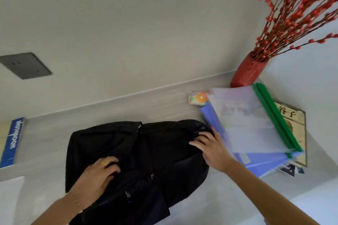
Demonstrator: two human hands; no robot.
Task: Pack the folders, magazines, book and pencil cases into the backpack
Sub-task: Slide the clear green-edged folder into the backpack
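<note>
A black backpack (146, 157) lies flat on the grey desk (45, 142). My left hand (99, 173) presses on its near left part, fingers curled into the fabric. My right hand (210, 147) rests on its right end, fingers spread over the cloth. Right of the bag lies a stack: clear folders with green spines (256, 120) on top, blue folders (265, 160) under them, a book with a yellowish cover (294, 120) beneath, and a dark magazine corner (290, 169). A colourful pencil case (197, 99) lies behind the stack.
A red vase (247, 70) with red berry branches stands in the back right corner by the wall. A blue-spined book (12, 142) lies at the left edge. A grey wall socket (25, 65) is on the wall. Something white (11, 197) sits at the near left.
</note>
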